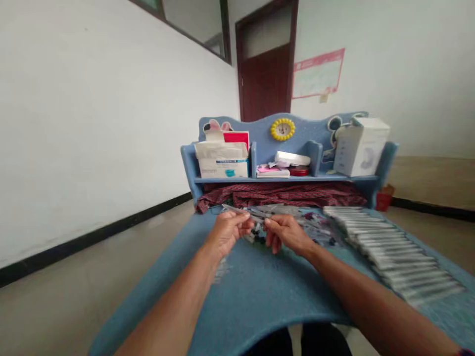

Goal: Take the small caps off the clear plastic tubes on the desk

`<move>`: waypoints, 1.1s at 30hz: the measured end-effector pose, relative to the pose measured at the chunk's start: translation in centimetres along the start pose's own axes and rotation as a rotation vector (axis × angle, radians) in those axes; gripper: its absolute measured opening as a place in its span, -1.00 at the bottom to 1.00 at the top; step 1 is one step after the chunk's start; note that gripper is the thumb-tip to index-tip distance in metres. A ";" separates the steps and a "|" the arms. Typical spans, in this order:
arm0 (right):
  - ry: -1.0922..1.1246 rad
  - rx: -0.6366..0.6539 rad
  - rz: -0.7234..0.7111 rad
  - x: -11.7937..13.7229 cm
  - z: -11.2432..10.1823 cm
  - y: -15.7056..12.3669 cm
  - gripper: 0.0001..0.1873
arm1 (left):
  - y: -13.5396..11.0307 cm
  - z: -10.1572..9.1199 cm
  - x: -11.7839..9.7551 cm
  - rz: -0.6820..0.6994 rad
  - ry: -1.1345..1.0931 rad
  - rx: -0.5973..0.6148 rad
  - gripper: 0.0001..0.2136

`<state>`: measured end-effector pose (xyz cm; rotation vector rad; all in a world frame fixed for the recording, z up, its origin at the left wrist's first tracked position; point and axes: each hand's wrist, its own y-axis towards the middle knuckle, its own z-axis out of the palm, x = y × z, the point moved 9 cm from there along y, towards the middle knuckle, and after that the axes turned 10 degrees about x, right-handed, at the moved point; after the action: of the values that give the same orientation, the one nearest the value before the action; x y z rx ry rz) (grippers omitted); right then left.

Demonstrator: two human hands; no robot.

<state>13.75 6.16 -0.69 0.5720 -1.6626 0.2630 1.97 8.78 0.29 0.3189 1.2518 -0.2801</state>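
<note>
My left hand (227, 231) and my right hand (286, 232) meet over the middle of a blue desk (252, 291). Both are closed in a pinch on a thin grey strip-like piece (256, 215) held between them. Small dark and clear bits (257, 233) lie on the desk just under my fingers. A loose pile of similar clear-wrapped pieces (319, 230) spreads behind and to the right of my hands. What exactly the piece is, I cannot make out.
A long row of stacked grey packets (393, 252) runs along the desk's right side. At the back stands a blue shelf (285, 179) with boxes (222, 160), a white carton (361, 146) and a red checked cloth (282, 194). A dark door (265, 81) is behind.
</note>
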 end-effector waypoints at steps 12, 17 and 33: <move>-0.007 -0.032 -0.010 0.2 -0.5 -0.2 -0.60 | -0.3 0.2 -0.4 0.001 -0.012 -0.024 -0.92; -0.001 -0.039 -0.019 0.3 -0.6 -0.3 -0.60 | -0.3 0.2 -0.3 -0.004 0.000 -0.018 -0.93; 0.006 -0.008 0.008 -0.2 -0.4 -0.2 -0.60 | -0.2 0.2 -0.2 -0.006 0.018 -0.008 -0.92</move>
<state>14.19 6.23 -0.82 0.5582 -1.6599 0.2632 2.02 8.50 0.49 0.3115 1.2720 -0.2783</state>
